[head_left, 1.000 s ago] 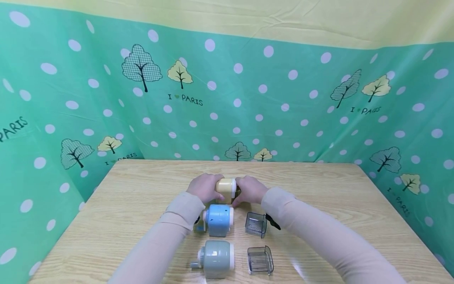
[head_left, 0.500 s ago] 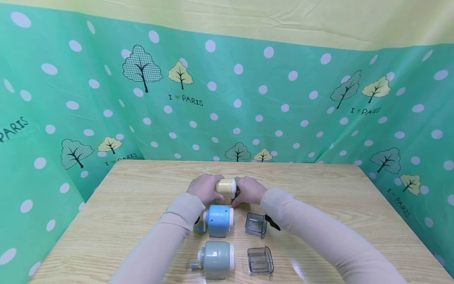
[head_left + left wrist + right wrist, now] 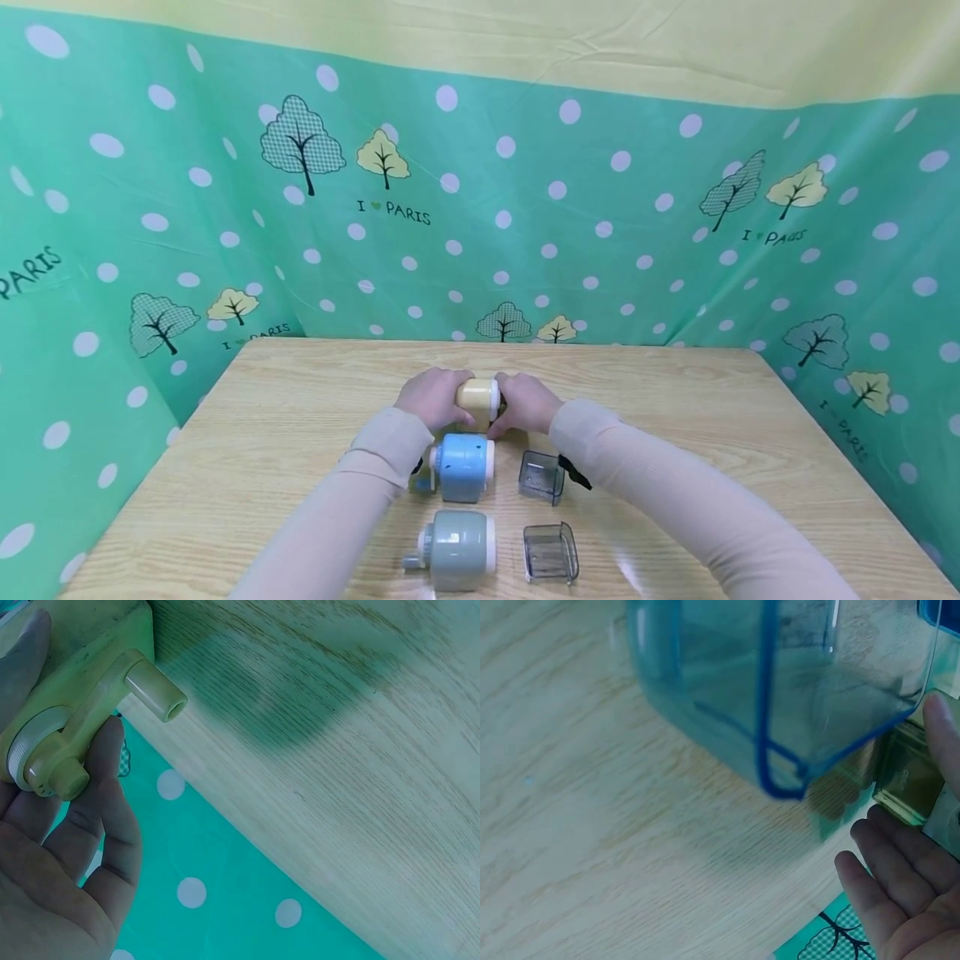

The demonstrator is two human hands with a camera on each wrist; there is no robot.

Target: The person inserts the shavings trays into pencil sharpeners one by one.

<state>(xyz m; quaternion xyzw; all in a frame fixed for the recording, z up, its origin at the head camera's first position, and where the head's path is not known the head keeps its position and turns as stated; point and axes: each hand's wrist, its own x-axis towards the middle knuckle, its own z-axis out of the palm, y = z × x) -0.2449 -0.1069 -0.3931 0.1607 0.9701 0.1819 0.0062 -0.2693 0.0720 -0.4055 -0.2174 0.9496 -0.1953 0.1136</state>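
Observation:
At the far middle of the table, my left hand (image 3: pixel 435 398) grips a yellow pencil sharpener (image 3: pixel 474 400) with a white rim on its right side. In the left wrist view, its crank handle (image 3: pixel 156 690) points outward past the fingers, the thumb on the body and the other fingers beneath. My right hand (image 3: pixel 528 404) is against the sharpener's right side. Between its thumb and fingers, in the right wrist view, it pinches a see-through amber shavings drawer (image 3: pixel 909 776), partly hidden by the hand.
Nearer on the table stand a blue pencil sharpener (image 3: pixel 462 468) and a grey-green pencil sharpener (image 3: pixel 459 550), cranks to the left. Right of them lie two see-through drawers, the far drawer (image 3: pixel 541 475) close under the right wrist and the near drawer (image 3: pixel 550 552) closer to me.
My right hand has edged very slightly left toward the yellow sharpener. The left hand keeps its grip in place, and the other sharpeners and drawers have not moved.

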